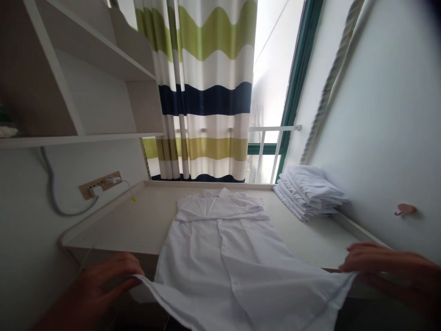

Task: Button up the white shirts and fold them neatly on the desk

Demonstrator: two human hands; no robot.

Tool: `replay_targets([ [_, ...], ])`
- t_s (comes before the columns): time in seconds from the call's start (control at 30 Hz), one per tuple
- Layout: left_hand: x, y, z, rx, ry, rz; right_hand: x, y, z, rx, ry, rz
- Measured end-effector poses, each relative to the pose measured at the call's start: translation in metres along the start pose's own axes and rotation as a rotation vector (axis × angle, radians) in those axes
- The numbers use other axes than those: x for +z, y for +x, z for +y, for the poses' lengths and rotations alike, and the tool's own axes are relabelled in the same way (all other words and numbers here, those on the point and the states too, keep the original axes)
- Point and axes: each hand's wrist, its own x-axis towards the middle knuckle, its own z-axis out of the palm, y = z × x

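Note:
A white garment [227, 248] lies spread lengthwise on a pale desk [138, 225], collar end toward the window, sleeves folded across its top. Its lower hem hangs over the desk's near edge. My left hand [106, 280] pinches the hem's left corner at the lower left. My right hand [382, 266] pinches the hem's right corner at the lower right. The hem is stretched between both hands.
A stack of folded white garments [310, 191] sits at the desk's far right by the wall. A wall socket with a plug and cable [101, 184] is at the left. Shelves [79, 78] hang above left. A striped curtain [206, 92] and window railing stand behind. A pink hook [404, 209] is on the right wall.

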Motion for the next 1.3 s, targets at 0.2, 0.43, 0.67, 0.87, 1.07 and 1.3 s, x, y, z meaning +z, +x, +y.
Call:
replay_targets([
  [0.2, -0.013, 0.112, -0.005, -0.063, 0.118, -0.074, -0.016, 0.134, -0.024, -0.193, -0.294, -0.095],
  [0.43, 0.007, 0.279, -0.063, -0.118, 0.068, -0.120, 0.034, 0.318, -0.008, -0.204, -0.290, -0.244],
  [0.67, 0.054, 0.421, -0.167, -0.194, 0.086, -0.227, 0.112, 0.477, 0.051, -0.102, -0.390, -0.392],
  [0.87, 0.086, 0.459, -0.209, -0.294, 0.062, -0.441, 0.175, 0.539, 0.107, -0.029, -0.463, -0.429],
  [1.07, 0.081, 0.469, -0.217, -0.285, 0.094, -0.351, 0.171, 0.552, 0.131, 0.019, -0.550, -0.409],
  [1.3, 0.108, 0.462, -0.202, -0.161, 0.632, -0.189, 0.185, 0.518, 0.111, 0.002, -0.969, -0.250],
])
